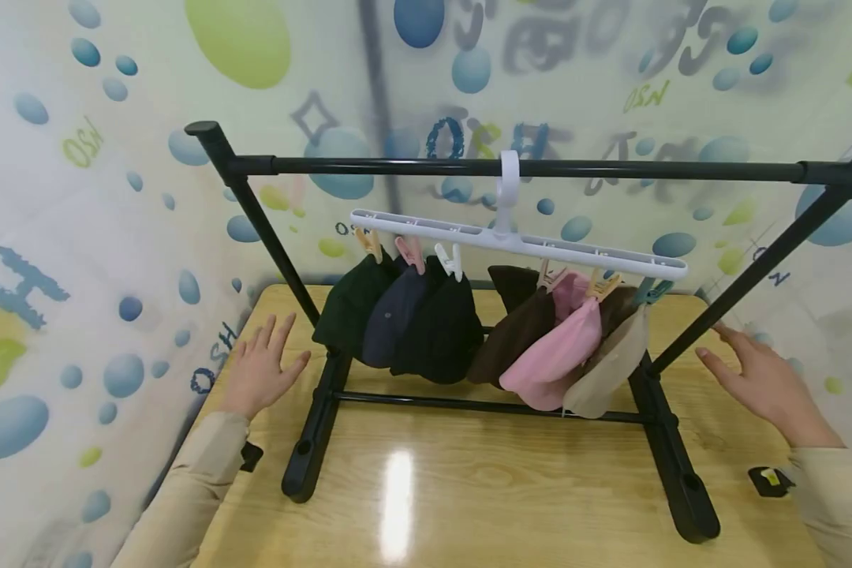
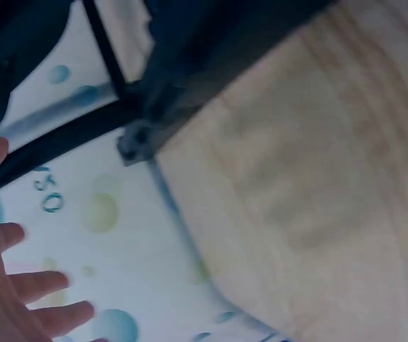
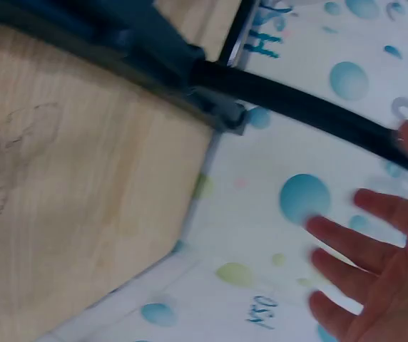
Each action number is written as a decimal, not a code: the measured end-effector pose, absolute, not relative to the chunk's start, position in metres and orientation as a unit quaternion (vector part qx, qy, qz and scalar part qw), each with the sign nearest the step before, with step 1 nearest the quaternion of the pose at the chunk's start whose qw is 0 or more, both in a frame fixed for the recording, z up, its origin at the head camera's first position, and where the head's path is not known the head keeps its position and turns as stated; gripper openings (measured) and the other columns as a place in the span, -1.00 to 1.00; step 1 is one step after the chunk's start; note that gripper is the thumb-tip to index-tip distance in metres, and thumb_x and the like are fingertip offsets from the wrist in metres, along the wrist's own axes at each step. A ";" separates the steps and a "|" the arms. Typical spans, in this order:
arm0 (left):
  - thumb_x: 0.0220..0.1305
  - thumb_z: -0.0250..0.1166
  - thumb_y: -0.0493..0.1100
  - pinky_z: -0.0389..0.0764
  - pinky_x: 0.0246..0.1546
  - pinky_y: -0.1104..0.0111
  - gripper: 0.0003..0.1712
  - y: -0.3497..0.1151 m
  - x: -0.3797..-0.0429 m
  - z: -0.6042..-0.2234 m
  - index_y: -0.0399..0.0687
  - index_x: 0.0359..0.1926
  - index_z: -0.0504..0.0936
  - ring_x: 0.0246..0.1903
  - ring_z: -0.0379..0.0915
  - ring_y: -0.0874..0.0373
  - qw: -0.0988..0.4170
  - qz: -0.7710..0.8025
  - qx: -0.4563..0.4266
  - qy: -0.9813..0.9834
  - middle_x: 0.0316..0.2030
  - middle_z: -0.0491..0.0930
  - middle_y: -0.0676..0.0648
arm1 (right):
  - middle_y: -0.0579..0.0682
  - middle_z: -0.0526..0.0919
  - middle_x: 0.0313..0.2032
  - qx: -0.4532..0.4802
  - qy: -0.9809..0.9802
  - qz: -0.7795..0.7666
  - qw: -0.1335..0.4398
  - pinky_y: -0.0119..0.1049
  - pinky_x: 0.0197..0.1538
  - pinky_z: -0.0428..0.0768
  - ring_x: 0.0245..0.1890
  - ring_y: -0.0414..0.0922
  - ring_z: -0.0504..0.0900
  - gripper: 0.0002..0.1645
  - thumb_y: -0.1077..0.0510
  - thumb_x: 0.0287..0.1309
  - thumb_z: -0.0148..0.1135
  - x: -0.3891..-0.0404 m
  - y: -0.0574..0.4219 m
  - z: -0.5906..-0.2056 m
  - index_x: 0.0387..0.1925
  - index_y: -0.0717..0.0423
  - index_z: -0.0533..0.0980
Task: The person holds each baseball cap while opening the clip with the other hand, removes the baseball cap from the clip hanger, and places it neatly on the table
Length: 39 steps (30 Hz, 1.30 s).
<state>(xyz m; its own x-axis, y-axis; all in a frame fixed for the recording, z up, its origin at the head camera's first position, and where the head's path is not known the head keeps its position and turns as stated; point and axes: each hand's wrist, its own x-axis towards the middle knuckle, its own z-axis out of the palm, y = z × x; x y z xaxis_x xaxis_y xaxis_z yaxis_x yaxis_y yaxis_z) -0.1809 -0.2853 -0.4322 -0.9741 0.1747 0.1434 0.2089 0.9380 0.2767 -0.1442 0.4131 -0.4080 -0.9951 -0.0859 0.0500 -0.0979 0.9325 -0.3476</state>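
Observation:
A white clip hanger [image 1: 461,233] hooks over the top bar of a black rack [image 1: 412,166] and hangs with its right end lower. Clothespins [image 1: 412,254] hold several caps under it: a dark green cap [image 1: 351,308], a navy cap [image 1: 390,319] and a black cap [image 1: 440,331] on the left. On the right hang a brown cap [image 1: 504,339], a pink cap [image 1: 554,351] and a beige cap [image 1: 610,367]. My left hand [image 1: 263,367] hovers left of the rack, fingers spread, holding nothing. Beside the right post, my right hand [image 1: 767,386] is likewise spread and holds nothing.
The rack's feet [image 1: 312,442] stand on a wooden table [image 1: 497,489]. Patterned walls [image 1: 113,260] rise behind the table and along both sides. A lower crossbar [image 1: 426,400] joins the feet. Each wrist wears a small black device [image 1: 770,481].

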 end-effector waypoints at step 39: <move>0.28 0.24 -0.27 0.25 -0.58 0.27 -0.73 -0.205 -0.227 -0.348 -0.29 -0.04 0.47 -0.69 0.18 0.12 0.069 -0.307 -0.257 -0.914 -0.56 0.40 -0.08 | 0.16 0.69 -0.42 0.179 -0.952 0.100 0.228 -0.30 -0.69 0.31 -0.78 -0.26 0.33 -0.86 0.29 0.14 0.27 -0.111 0.308 -0.311 -0.23 0.25 0.59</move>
